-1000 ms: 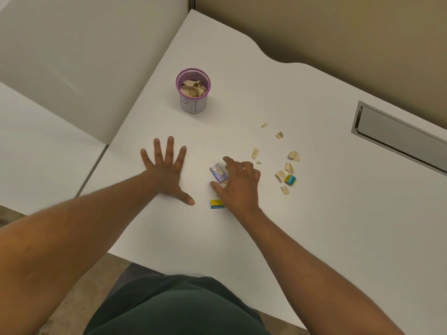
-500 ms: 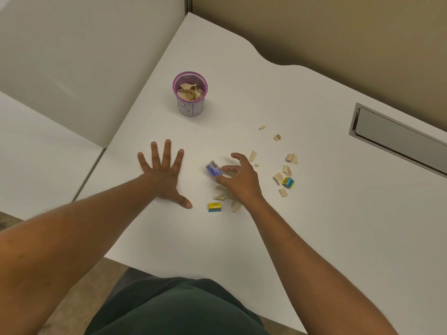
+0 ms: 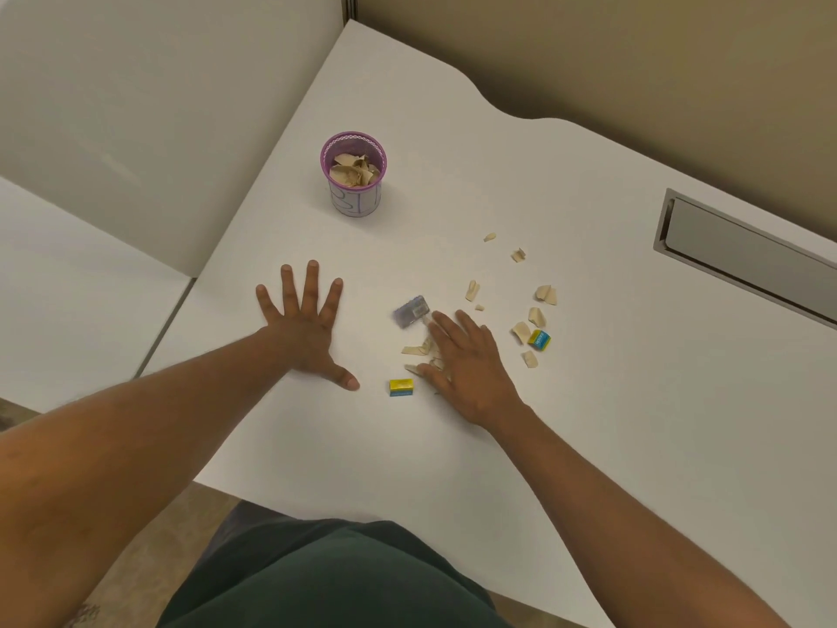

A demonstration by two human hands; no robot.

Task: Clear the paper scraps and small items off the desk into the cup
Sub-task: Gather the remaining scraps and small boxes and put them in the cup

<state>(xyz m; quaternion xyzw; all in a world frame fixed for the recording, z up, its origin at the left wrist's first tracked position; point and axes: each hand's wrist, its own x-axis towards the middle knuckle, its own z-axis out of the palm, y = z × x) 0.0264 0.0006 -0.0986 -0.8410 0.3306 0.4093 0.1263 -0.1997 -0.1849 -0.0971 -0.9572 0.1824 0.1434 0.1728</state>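
A purple-rimmed cup (image 3: pixel 354 174) stands upright on the white desk (image 3: pixel 453 446), part full of beige paper scraps. My left hand (image 3: pixel 308 324) lies flat on the desk, fingers spread, holding nothing. My right hand (image 3: pixel 466 360) rests flat, fingers apart, over a few beige scraps (image 3: pixel 414 351). A small purple-grey box (image 3: pixel 411 311) lies just beyond its fingertips, blurred. A yellow-and-blue box (image 3: pixel 401 387) sits beside the right thumb. Another yellow-and-blue box (image 3: pixel 539 339) lies to the right among several loose scraps (image 3: pixel 521 330).
A grey recessed cable tray (image 3: pixel 743 260) is set into the desk at the far right. White partition panels (image 3: pixel 136 106) rise on the left and a tan wall behind. The desk's near edge runs just in front of my dark green lap (image 3: pixel 335 577).
My right hand pinched the purple-grey box and lifted it slightly, then let go; the box now lies on the desk and the hand is flat over scraps. The left hand stayed put.
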